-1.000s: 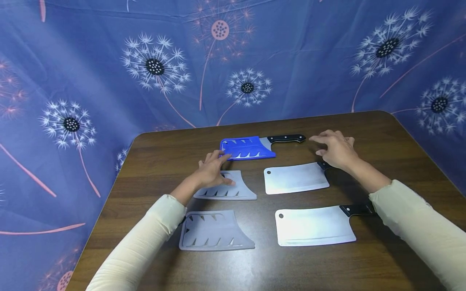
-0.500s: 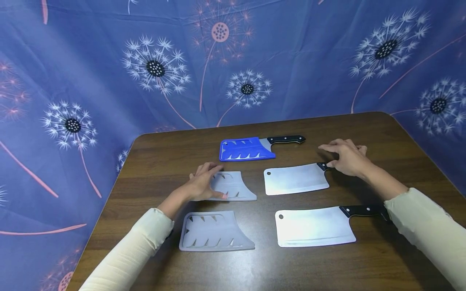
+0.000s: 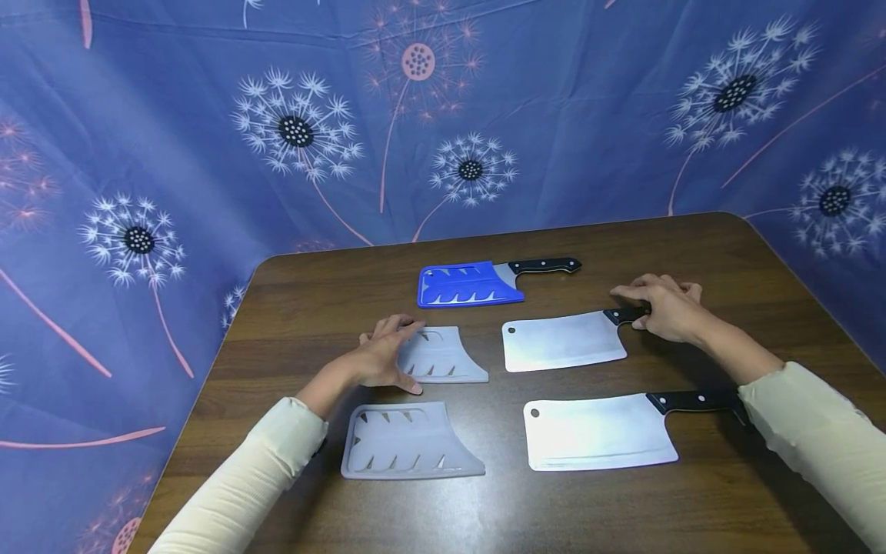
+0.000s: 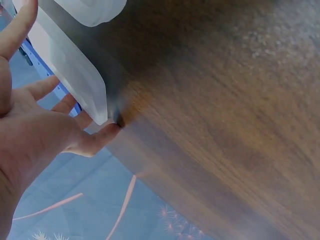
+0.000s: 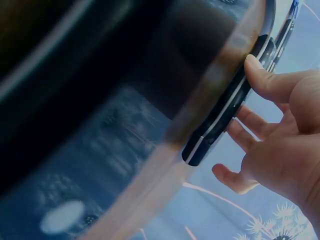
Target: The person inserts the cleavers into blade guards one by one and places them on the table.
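My left hand (image 3: 377,358) spans the left end of a pale plastic blade guard (image 3: 446,354), thumb by its near edge and fingers at its far edge. In the left wrist view the fingers spread along the guard's (image 4: 75,65) side. On the right, my right hand (image 3: 671,312) pinches the black handle of a cleaver (image 3: 561,342), whose bare blade lies flat and points left. The right wrist view shows the thumb on one side of the cleaver handle (image 5: 220,115) and fingers on the other. The handle's end is hidden by the hand in the head view.
Nearer the front lie a second pale blade guard (image 3: 411,442) and a second bare cleaver (image 3: 598,435), its handle partly behind the right sleeve. A cleaver in a blue guard (image 3: 471,285) lies at the back of the wooden table (image 3: 311,288). Behind hangs a flowered blue cloth (image 3: 554,100).
My left hand has moved left and nearer, from beside the blue guard to the pale guard's end. My right hand has come down onto the cleaver's handle. The cleavers and guards stay in place.
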`<state>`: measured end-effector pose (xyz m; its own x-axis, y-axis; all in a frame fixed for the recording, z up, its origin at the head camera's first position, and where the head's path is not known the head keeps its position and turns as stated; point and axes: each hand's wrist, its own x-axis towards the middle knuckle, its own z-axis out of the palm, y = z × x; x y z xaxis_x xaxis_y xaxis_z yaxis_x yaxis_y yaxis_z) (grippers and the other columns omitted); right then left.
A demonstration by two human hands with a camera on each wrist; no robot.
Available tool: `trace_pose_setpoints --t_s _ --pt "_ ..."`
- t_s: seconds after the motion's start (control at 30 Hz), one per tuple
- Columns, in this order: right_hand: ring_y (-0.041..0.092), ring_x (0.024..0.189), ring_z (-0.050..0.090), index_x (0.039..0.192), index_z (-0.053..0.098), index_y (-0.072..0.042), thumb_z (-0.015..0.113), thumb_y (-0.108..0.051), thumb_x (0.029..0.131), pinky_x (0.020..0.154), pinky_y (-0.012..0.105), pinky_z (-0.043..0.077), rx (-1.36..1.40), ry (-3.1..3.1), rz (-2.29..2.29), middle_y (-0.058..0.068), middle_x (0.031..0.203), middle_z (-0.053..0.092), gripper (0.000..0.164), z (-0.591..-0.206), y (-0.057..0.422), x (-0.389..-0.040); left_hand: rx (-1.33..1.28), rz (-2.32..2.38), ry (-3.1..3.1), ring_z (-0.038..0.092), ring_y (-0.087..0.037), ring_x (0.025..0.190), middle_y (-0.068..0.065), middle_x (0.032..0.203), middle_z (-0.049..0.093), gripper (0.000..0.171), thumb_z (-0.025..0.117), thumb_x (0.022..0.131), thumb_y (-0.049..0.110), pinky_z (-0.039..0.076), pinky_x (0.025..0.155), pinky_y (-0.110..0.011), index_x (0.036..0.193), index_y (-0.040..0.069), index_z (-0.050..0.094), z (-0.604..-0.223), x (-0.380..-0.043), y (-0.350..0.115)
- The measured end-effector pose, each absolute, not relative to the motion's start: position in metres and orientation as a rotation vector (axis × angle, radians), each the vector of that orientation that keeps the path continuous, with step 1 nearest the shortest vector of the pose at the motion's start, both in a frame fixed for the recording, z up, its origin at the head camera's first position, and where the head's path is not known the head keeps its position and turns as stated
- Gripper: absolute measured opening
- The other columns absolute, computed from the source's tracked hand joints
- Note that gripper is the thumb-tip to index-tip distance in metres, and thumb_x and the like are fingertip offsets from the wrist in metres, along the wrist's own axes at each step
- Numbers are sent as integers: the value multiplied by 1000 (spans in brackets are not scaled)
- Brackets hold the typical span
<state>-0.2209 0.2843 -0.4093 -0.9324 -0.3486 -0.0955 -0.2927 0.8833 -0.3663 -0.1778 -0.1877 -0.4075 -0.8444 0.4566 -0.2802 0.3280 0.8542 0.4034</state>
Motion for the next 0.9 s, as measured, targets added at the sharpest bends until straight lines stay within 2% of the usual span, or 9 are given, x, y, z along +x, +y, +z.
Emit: trace_pose_setpoints --t_s 0.3,0.53,0.77,0.9 --pt "44 111 40 124 66 -12 72 8 77 82 65 20 -561 2923 -562 24 119 52 52 -415 282 -219 592 483 2694 24 -34 136 -10 149 28 106 89 64 33 26 99 -64 151 18 31 -409 -178 -185" --pt "38 101 48 119 69 -11 71 11 75 76 58 26 -569 2952 -607 16 104 58 49 -417 282 -215 586 468 2704 26 -35 135 -9 147 31 105 90 63 33 26 100 -66 150 18 33 -407 -177 -183" --pt "37 99 49 118 70 -8 70 15 74 78 64 31 -601 2991 -583 15 101 59 50 -420 282 -213 586 474 2720 30 -33 131 -8 145 34 103 91 62 32 27 100 -63 149 18 36 -408 -176 -183" --pt "37 99 48 118 69 -6 66 18 73 82 74 29 -599 3001 -583 15 101 58 51 -422 280 -212 573 493 2725 30 -33 131 -8 145 34 104 91 62 31 27 101 -63 149 18 36 -406 -176 -182"
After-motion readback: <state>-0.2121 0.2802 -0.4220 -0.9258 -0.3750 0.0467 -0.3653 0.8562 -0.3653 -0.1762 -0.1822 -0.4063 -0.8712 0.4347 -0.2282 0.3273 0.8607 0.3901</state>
